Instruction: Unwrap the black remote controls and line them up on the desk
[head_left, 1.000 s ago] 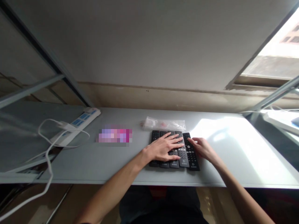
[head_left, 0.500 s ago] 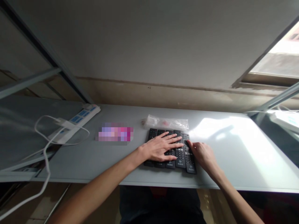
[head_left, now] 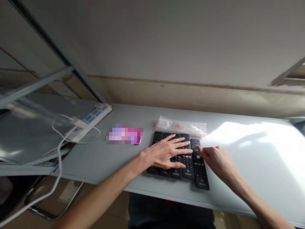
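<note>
Several black remote controls (head_left: 176, 170) lie side by side on a pale grey table (head_left: 100, 162). My left hand (head_left: 166, 152) rests flat on them with fingers spread. The rightmost remote (head_left: 200, 170) sits lower than the others, nearer the front edge. My right hand (head_left: 218, 160) lies just right of it, fingertips touching its upper part near the round button. Neither hand grips anything.
A clear plastic bag (head_left: 182, 124) lies behind the remotes. A blurred pink item (head_left: 125, 135) sits to their left. A white power strip (head_left: 91, 119) with a plugged white cable (head_left: 59, 149) is at far left. Wall close behind; sunlit patch on the right.
The rightmost remote has slid toward the front edge, out of line with the others, under my right fingertips. The view has shifted leftward and down.
</note>
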The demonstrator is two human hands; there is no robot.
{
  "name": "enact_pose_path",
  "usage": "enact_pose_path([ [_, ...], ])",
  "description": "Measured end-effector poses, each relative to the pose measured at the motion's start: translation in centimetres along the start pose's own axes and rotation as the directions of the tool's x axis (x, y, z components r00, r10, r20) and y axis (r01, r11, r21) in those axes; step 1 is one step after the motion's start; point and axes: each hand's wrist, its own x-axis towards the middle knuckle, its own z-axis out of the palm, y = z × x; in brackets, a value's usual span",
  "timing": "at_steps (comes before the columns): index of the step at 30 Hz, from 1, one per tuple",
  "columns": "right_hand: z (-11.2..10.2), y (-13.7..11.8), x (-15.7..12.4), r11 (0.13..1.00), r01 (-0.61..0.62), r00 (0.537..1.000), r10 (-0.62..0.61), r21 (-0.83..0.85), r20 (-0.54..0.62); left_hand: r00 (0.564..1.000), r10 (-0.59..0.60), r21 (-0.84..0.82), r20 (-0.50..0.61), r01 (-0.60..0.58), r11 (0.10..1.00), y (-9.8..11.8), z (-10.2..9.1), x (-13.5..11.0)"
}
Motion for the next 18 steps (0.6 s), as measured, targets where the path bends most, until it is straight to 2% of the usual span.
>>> enact_pose_path([
  [3,-2.4,-1.4,2.1,0.979,0.046,0.997,-0.033,0.198,-0.07,0.986,-0.01,-0.006,-0.164,0.01,1.0,-0.6,-0.9,1.2],
  [5,-3.0,-2.4,3.6,0.943,0.086,0.98,-0.022,0.323,-0.197,0.958,-0.059,0.043,-0.282,0.074,0.996,-1.5,-1.3,2.0],
  [7,-2.6,-3.0,5.0,0.907,0.169,0.934,-0.022,0.386,-0.356,0.938,-0.082,0.144,-0.338,0.138,0.98,-2.9,-1.3,2.4],
  [10,-0.9,-2.5,6.1,0.896,0.309,0.821,-0.081,0.32,-0.565,0.904,-0.069,0.259,-0.422,0.193,0.946,-4.9,-0.5,2.0],
  [12,0.2,-1.6,6.2,0.89,0.383,0.763,-0.154,0.248,-0.628,0.865,-0.055,0.289,-0.499,0.226,0.93,-6.0,0.0,1.3],
  [15,0.8,-0.1,6.3,0.868,0.461,0.719,-0.242,0.186,-0.652,0.816,-0.054,0.3,-0.576,0.272,0.914,-7.1,0.5,0.3],
  [18,1.0,1.0,6.6,0.844,0.509,0.701,-0.292,0.169,-0.651,0.789,-0.077,0.276,-0.609,0.302,0.912,-7.9,0.6,-0.2],
])
